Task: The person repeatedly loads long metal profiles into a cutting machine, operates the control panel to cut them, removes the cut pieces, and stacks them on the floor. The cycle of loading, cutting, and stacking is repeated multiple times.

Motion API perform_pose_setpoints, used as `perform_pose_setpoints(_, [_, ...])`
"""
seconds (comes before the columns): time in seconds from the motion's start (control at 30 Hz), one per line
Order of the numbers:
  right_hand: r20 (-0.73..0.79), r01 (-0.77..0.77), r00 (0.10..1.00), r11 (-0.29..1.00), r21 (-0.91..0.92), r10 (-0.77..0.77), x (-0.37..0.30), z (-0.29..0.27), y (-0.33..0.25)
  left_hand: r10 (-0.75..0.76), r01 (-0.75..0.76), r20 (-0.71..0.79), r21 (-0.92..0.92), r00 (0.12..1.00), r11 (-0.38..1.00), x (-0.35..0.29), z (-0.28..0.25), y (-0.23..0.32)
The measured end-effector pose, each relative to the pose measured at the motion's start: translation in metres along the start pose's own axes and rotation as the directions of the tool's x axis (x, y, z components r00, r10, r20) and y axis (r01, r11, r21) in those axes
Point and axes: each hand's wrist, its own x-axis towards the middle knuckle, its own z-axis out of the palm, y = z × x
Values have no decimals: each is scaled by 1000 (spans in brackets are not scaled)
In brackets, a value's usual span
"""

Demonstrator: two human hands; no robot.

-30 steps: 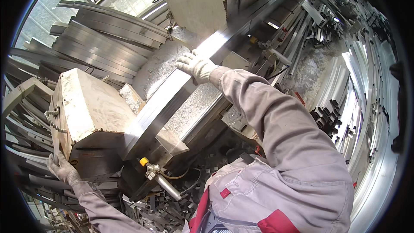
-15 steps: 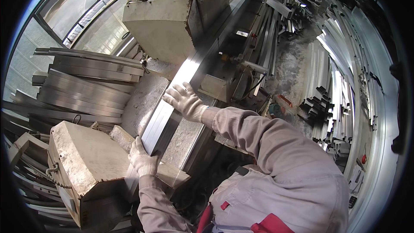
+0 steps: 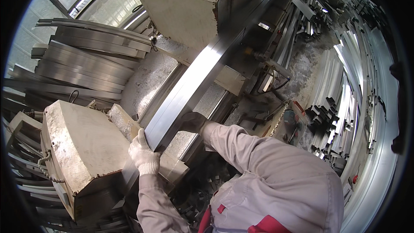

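Note:
A long silver aluminium profile runs slantwise from my hands to the far upper right, passing through the machine. At its near end my left hand, in a white knit glove, is closed on the left corner. My right hand, gloved and in shadow, presses against the profile's right side from below, a little farther along. Its fingertips are hidden by the profile. Under the profile, the pale machine bed is covered with metal chips.
One bulky cream machine housing stands at near left, another at the far side. Stacked profiles lie at left, and more bundles lie on the right floor. A power tool sits right of my arm.
My right hand has gone from lying flat on top of the profile to its lower right side. The profile's near part has shifted right from the bed's left edge. The view has shifted too.

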Motion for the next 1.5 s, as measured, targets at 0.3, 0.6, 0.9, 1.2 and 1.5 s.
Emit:
perform_pose_setpoints(0.3, [140, 45, 989, 998, -54, -37, 13, 51, 28, 14, -5, -87, 93, 996, 996, -15, -62, 17])
perform_pose_setpoints(0.6, [250, -91, 965, 994, 59, 74, -15, 169, 105, -49, 92, -254, 160, 966, 983, -147, -194, 57])
perform_pose_setpoints(0.9, [308, -374, 880, 927, -22, 362, -141, 239, 199, -249, 343, -499, 104, 830, 934, -399, -202, 58])
perform_pose_setpoints(1.2, [324, -437, 797, 857, -272, 509, -246, 311, 330, -521, 659, -457, 221, 721, 719, -638, -208, 104])
perform_pose_setpoints(1.5, [561, 292, 630, 505, -812, 537, -292, 363, 435, -461, 572, -811, -198, 360, 796, -775, -187, 83])
